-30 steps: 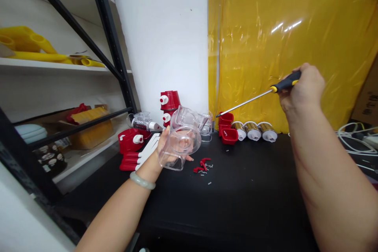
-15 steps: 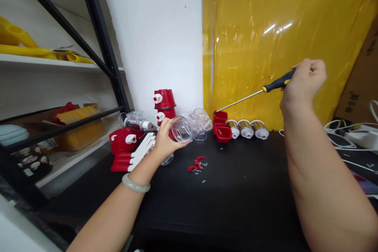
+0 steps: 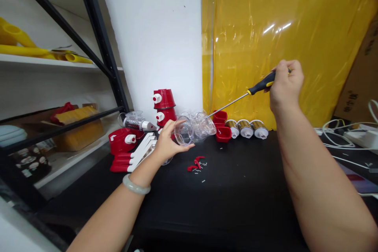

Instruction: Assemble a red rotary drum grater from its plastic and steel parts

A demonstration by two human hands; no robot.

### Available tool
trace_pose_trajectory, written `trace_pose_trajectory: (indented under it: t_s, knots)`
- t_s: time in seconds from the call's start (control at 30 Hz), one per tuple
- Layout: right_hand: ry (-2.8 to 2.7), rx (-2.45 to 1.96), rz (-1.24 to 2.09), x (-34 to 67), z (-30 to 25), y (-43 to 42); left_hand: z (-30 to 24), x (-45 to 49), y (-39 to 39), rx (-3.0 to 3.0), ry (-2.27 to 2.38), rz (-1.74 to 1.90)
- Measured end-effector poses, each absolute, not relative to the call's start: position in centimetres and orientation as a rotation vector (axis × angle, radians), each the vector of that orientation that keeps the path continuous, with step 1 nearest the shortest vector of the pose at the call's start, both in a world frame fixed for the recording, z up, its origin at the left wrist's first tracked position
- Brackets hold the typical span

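My left hand (image 3: 169, 141) is wrapped round a clear plastic housing (image 3: 184, 130), its round opening tilted toward me. My right hand (image 3: 287, 82), raised at the right, grips the black and yellow handle of a screwdriver (image 3: 262, 84). The long shaft slopes down to the left, and its tip lies at or just over the clear plastic behind the opening; whether they touch I cannot tell. Below the left hand on the black table (image 3: 236, 204) lie small red plastic pieces (image 3: 197, 163) among several small metal pins (image 3: 203, 181).
Red bases with white knobs (image 3: 164, 99) are stacked at the back. White-and-red handles (image 3: 136, 155) and a grater drum (image 3: 134, 122) lie left. Red cups (image 3: 223, 134) and metal drums (image 3: 245, 129) stand behind, right. Black shelving (image 3: 97, 27) borders the left; white cables (image 3: 336, 130) lie right.
My right hand has moved left and slightly down with the screwdriver, bringing its tip to the clear plastic. The clear housing has shifted slightly right and turned in my left hand.
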State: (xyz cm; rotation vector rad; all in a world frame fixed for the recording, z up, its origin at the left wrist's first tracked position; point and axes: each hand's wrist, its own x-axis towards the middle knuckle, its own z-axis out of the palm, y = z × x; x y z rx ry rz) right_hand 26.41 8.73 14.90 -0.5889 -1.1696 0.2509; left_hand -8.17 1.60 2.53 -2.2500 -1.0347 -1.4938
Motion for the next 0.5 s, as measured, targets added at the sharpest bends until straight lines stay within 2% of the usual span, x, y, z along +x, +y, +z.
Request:
trace_pose_trajectory:
  t_s: [0.2, 0.5]
  knots:
    - [-1.338, -0.605, 0.614, 28.0, 14.8, 7.2, 2.9, -8.5, 1.6, -2.230, -1.128, -1.499]
    - [-1.357, -0.592, 0.613, 28.1, 14.2, 8.3, 3.2, -9.1, 1.7, -2.303, -1.167, -1.456]
